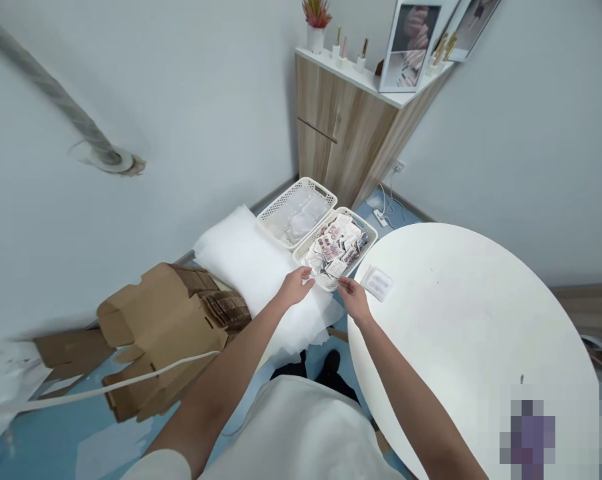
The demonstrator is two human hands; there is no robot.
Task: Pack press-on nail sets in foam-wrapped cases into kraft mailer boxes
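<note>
My left hand point(297, 286) is at the near left corner of a white plastic basket point(371, 244), thumb and fingers apart, with no object visible in it. My right hand point(355, 299) is by the same basket's near right corner. Its fingers are loosely bent and hold nothing that I can see; whether they touch the rim is unclear. Piled inside the basket are small printed cards and packs point(329, 248), some with pinkish pieces that look like press-on nails. A second white basket point(269, 225) behind it holds clear plastic bags point(301, 212).
At right stands a round white table point(461, 313) with a small clear case point(377, 283) near its edge. White foam sheeting point(235, 250) and flattened cardboard boxes point(165, 327) lie to the left. A wood-grain cabinet point(345, 120) fills the corner; a power strip point(380, 218) is on the floor.
</note>
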